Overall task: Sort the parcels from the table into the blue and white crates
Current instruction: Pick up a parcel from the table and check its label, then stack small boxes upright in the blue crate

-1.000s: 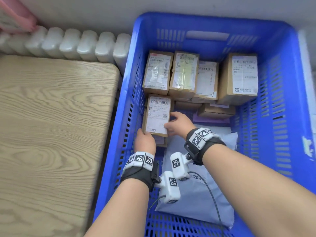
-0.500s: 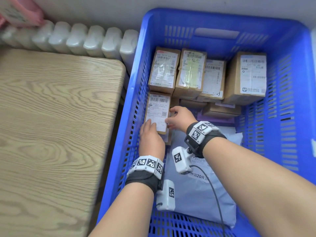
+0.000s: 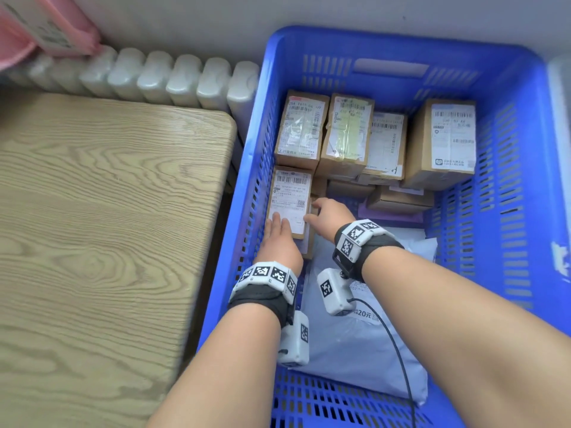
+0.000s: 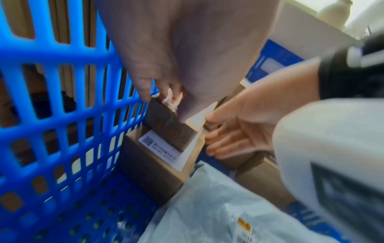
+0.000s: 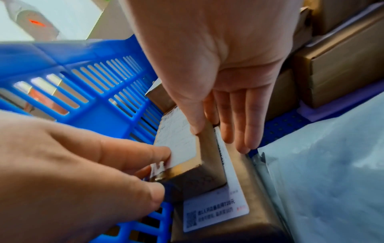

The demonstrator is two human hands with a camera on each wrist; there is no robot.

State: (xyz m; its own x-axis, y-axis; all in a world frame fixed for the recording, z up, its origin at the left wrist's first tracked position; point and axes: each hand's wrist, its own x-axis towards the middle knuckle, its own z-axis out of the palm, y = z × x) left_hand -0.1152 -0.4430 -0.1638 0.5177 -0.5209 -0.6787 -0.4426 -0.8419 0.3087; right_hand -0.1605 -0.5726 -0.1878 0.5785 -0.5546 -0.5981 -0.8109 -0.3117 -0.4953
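**Both hands on a labelled box at the blue crate's left wall**

Blue crate is the landmark. Small cardboard box, white shipping label up, lies inside the crate tight along its left wall, stacked on a larger brown box with its own label; top box overhangs nothing, larger box sticks out nearer the person

Left hand lies on the near end of the small box, fingers straight over the label in the head view; wrist views show thumb and fingertips curled at the box's near corner, pinching it. Right hand sits at the box's right edge, thumb on the top rim and fingers straight down the side, so it grips the box from the side away from the crate wall

Far end of the crate: row of four brown labelled parcels standing side by side against the back wall, flatter boxes just in front of them. Grey poly mailer lies on the crate floor at the near end, under both wrists, touching the larger brown box

Wooden table stands just outside the crate's left wall. White radiator runs behind the table, ending at the crate's far left corner. Pink item above the radiator, blurred
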